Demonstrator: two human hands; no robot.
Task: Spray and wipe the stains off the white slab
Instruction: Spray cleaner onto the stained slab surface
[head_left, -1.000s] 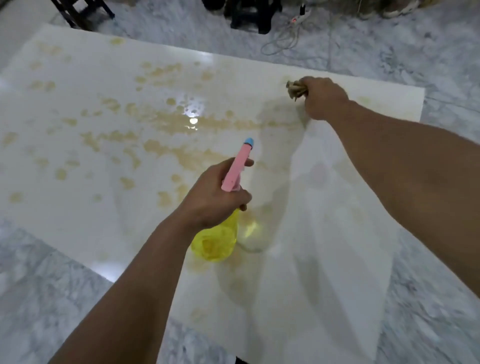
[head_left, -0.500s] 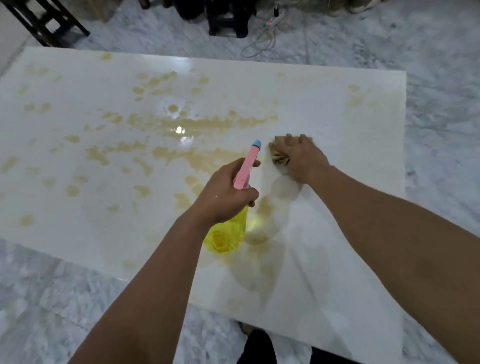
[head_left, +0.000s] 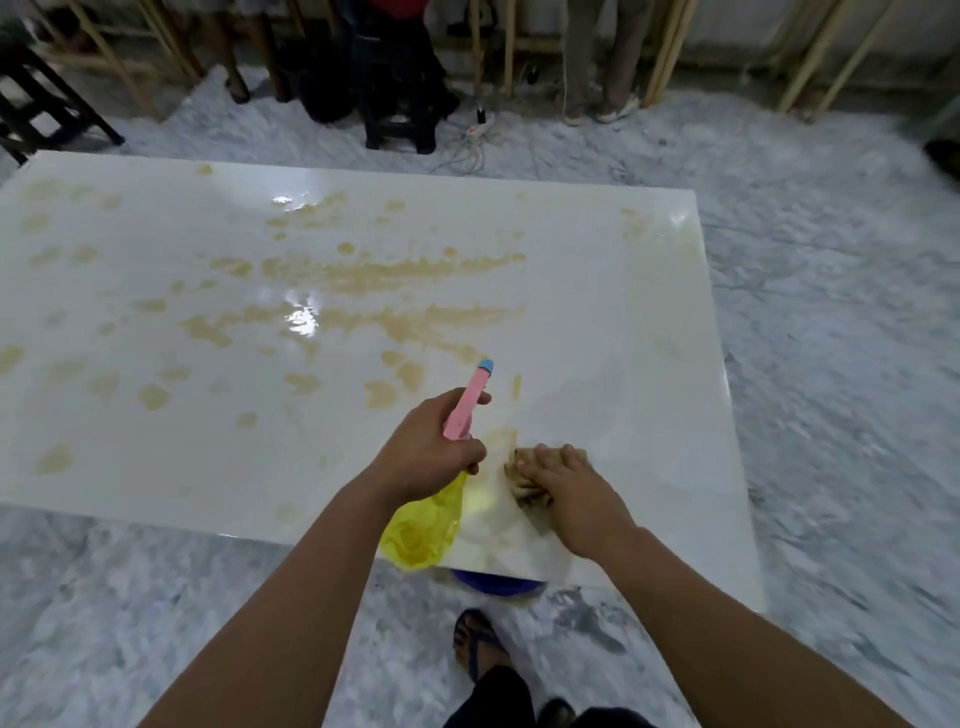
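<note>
A large white slab (head_left: 649, 322) lies low over a marble floor. Tan stains (head_left: 374, 275) streak and dot its middle and left side, while its right part looks mostly clean. My left hand (head_left: 431, 447) grips a spray bottle (head_left: 423, 525) with a yellow body and a pink trigger head, its blue nozzle pointing away from me. Just to its right, my right hand (head_left: 576, 493) presses a crumpled tan cloth (head_left: 522, 475) flat on the slab near the front edge.
Grey marble floor (head_left: 831, 364) surrounds the slab. A black stool (head_left: 397, 111) and a power strip with cables (head_left: 475, 130) sit behind the far edge, with wooden frames and a person's legs beyond. My sandalled foot (head_left: 475, 644) is below the front edge, beside something blue (head_left: 493, 582).
My right hand has dragged the cloth from the slab's far right edge back toward me, down to the near edge beside the bottle. The left hand kept hold of the bottle.
</note>
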